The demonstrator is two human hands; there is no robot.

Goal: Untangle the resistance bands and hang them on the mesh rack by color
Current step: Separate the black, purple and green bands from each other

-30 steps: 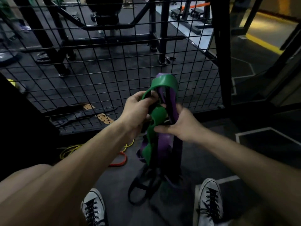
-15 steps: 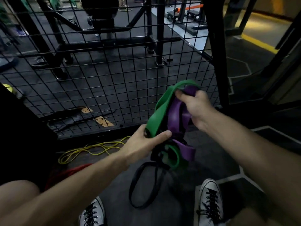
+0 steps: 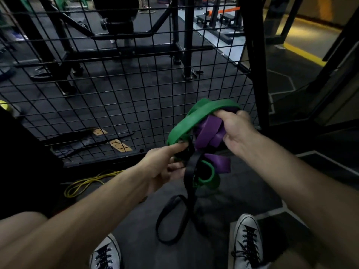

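A tangle of resistance bands hangs in front of me, low before the black mesh rack [image 3: 120, 98]. My right hand [image 3: 236, 129] grips the top of the bundle, fingers curled round the purple band [image 3: 208, 129] and the upper loop of the green band [image 3: 186, 123]. Lower down, my left hand [image 3: 165, 166] pinches the green band's lower end beside the black band [image 3: 189, 171]. The black band droops in a long loop to the floor between my shoes. A purple end and a green curl stick out below the hands.
A yellow band [image 3: 87, 183] lies coiled on the dark floor at the left, at the foot of the rack. Leather belts [image 3: 97, 138] lie behind the mesh. A thick black post [image 3: 254, 61] stands at the rack's right edge. My two white sneakers [image 3: 247, 243] are at the bottom.
My right hand has lifted the top of the bundle up and to the right, and my left hand dropped lower. The bands have spread apart, and the black band now hangs free.
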